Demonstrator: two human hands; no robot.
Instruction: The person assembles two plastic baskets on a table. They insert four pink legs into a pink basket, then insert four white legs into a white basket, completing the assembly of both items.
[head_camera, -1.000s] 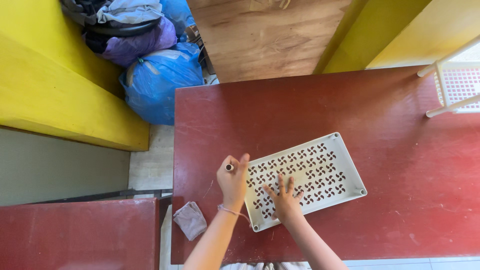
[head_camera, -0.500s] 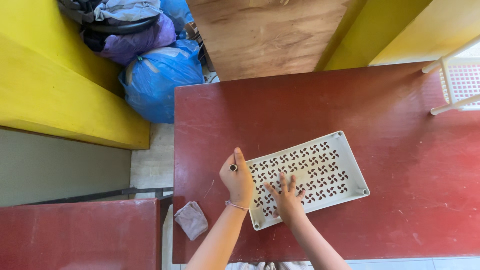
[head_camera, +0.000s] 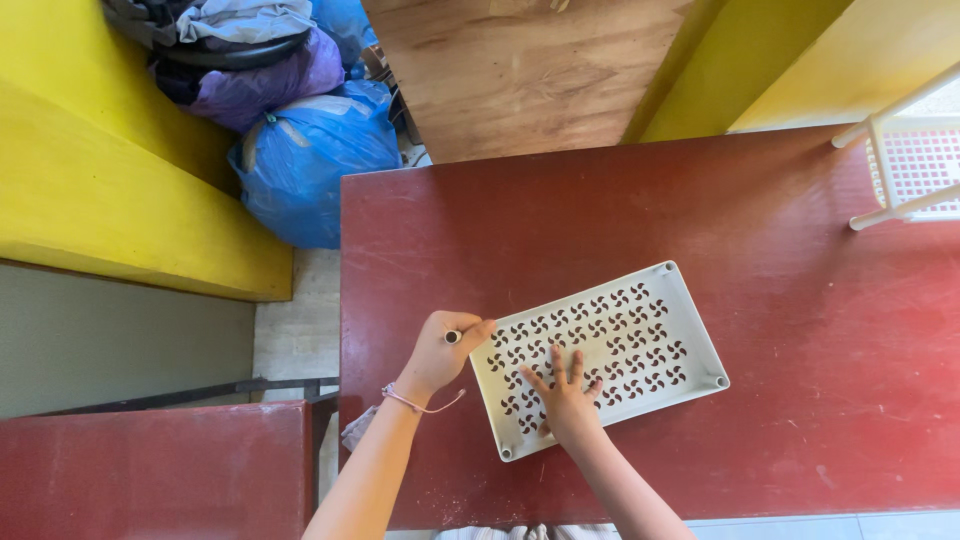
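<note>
Nearest the camera, two bare forearms reach up onto the dark red counter (head_camera: 800, 300). Right hand (head_camera: 568, 400) lies flat on the white rectangular plastic panel pierced with pinwheel-shaped holes (head_camera: 640, 335), fingers spread wide and nothing pinched, pressing down, it seems, to keep the panel from sliding. That panel rests flat and slightly askew on the counter, close to the near edge, a small round socket at each visible corner. Left hand (head_camera: 445, 350), a thin pink cord bracelet on its wrist, is curled into a tight grip around a small dark cylindrical piece (head_camera: 453, 337), thumb and fingers pressed together on it, right at the panel's left corner, probably held there because that corner socket is where such a piece would sit. What the piece is exactly, too small to tell.

Further out, on the right, part of a white plastic lattice rack with thin legs (head_camera: 910, 165) stands on the counter's far corner, well apart from the panel. Beyond the counter, a bare wooden board (head_camera: 520, 70), yellow walls, and on the floor to the left a blue plastic sack (head_camera: 310, 165) beside a purple sack (head_camera: 270, 85).
</note>
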